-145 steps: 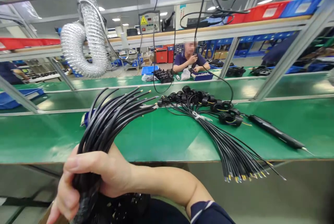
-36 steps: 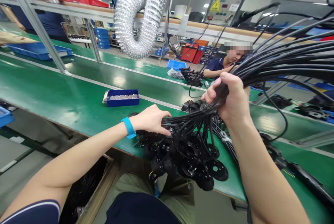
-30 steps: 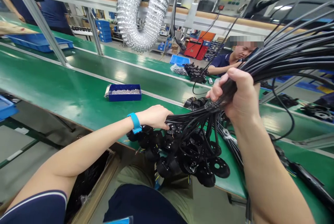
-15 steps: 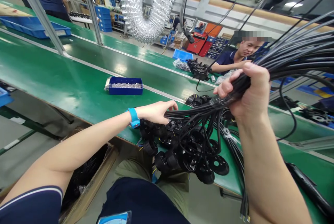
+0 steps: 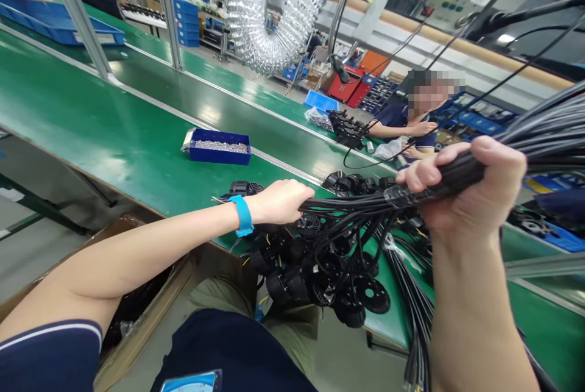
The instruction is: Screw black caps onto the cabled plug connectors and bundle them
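My right hand [image 5: 475, 181] is wrapped round a thick bundle of black cables [image 5: 539, 130], held up above the bench. Clear wrap circles the bundle just left of that fist. Some cables run left into my left hand [image 5: 284, 202], which is closed on them and wears a blue wristband [image 5: 242, 215]. From the bundle hang several round black motor-like parts [image 5: 350, 303], clustered over the bench's near edge. Farther right on the bench lies a second bundle of cables [image 5: 406, 282], tied with a clear strip.
A blue box of small metal pieces [image 5: 222, 148] stands on the green bench [image 5: 114, 136]. Below the near edge is an open carton [image 5: 146, 343]. A co-worker [image 5: 406, 117] sits across the bench near more black parts [image 5: 345, 127]. A silver duct [image 5: 269, 44] hangs overhead.
My right hand has moved right and lower in view with the cable bundle. My left hand's fingers have closed round the cables, and the hanging parts have shifted slightly.
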